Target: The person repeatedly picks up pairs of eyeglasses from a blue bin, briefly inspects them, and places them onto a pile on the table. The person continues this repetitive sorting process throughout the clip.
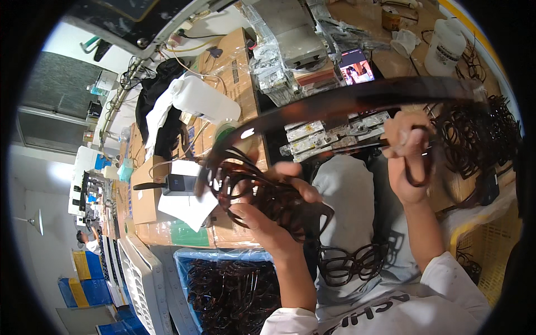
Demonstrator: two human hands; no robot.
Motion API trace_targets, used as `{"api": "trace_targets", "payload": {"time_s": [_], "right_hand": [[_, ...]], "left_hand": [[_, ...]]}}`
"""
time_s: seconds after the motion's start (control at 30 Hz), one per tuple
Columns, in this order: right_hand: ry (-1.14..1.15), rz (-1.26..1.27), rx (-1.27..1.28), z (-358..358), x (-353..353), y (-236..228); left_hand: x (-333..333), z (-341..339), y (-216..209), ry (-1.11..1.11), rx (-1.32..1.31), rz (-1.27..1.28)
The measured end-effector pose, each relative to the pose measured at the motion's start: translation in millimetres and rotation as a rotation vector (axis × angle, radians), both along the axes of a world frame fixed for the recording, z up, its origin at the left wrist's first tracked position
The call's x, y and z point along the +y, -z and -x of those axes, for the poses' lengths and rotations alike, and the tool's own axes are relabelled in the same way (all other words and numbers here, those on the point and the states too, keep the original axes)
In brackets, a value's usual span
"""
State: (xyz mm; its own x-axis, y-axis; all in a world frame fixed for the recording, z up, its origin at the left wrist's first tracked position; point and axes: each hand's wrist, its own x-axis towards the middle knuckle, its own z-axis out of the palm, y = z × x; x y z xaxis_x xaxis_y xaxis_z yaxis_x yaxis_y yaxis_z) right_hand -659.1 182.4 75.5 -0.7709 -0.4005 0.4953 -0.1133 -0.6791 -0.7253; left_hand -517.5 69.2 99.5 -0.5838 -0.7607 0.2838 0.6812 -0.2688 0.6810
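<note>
My left hand (268,223) is closed around a bunch of brown tortoiseshell glasses frames (279,204), stacked with their rims overlapping. My right hand (409,142), slightly blurred, grips a tortoiseshell glasses frame (420,174); its fingers are curled, and a thin brown piece points from them toward the left hand. Close to the camera, a long blurred tortoiseshell strip (357,97) arches over both hands; which frame it belongs to I cannot tell. Dark glasses frames (352,263) rest on my lap, below and between my forearms.
A blue-lined bin (184,254) full of brown frames stands at lower left. More frames (480,134) are heaped at right, above a yellow basket (499,257). Ahead are metal fixture blocks (329,134), a phone (356,68), a white bottle (206,100) and a white jug (445,47).
</note>
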Motion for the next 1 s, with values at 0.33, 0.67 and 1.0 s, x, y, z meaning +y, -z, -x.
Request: {"api": "trace_targets", "payload": {"time_s": [0.33,0.67,1.0], "right_hand": [[0.386,-0.018,0.546,-19,28,4],[0.397,-0.477,0.66,-69,27,9],[0.078,-0.564,0.43,-97,13,17]], "left_hand": [[13,-22,-12,-0.031,-0.021,-0.164],[26,-14,-10,0.056,0.18,-0.011],[58,-24,-20,-0.422,-0.277,0.588]]}}
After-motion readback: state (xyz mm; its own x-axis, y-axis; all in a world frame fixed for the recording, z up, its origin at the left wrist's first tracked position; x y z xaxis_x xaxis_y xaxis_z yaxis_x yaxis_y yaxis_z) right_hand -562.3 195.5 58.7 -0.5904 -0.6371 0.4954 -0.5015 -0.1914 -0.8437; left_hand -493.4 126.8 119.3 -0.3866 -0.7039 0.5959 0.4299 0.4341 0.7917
